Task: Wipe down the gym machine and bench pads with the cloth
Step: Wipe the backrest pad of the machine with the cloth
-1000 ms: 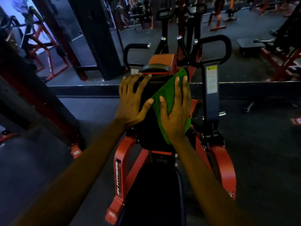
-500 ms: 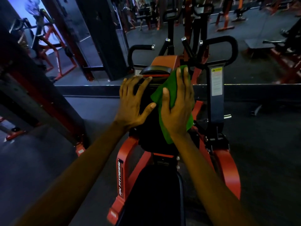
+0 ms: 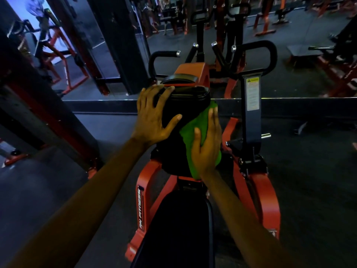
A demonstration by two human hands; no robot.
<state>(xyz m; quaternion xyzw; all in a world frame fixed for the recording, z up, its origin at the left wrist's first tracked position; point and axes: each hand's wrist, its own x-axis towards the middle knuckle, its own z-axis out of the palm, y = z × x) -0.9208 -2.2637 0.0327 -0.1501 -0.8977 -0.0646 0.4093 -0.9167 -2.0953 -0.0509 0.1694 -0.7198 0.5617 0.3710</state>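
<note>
The right hand [image 3: 207,146] covers the middle of the green fabric cloth [image 3: 190,130], so only the cloth's edges show. The long black seat pad [image 3: 179,229] runs off the bottom edge, as do the left forearm [image 3: 77,200] and right forearm [image 3: 251,219]. The print on the white warning label [image 3: 252,93] is too small to read. The red-framed gym equipment [image 3: 58,55] at the upper left is blurred.

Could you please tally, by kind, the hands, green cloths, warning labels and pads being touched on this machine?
Hands: 2, the left hand and the right hand
Cloths: 1, the green cloth
Pads touched: 1, the upright black pad
Labels: 1, the warning label
Total: 5
</note>
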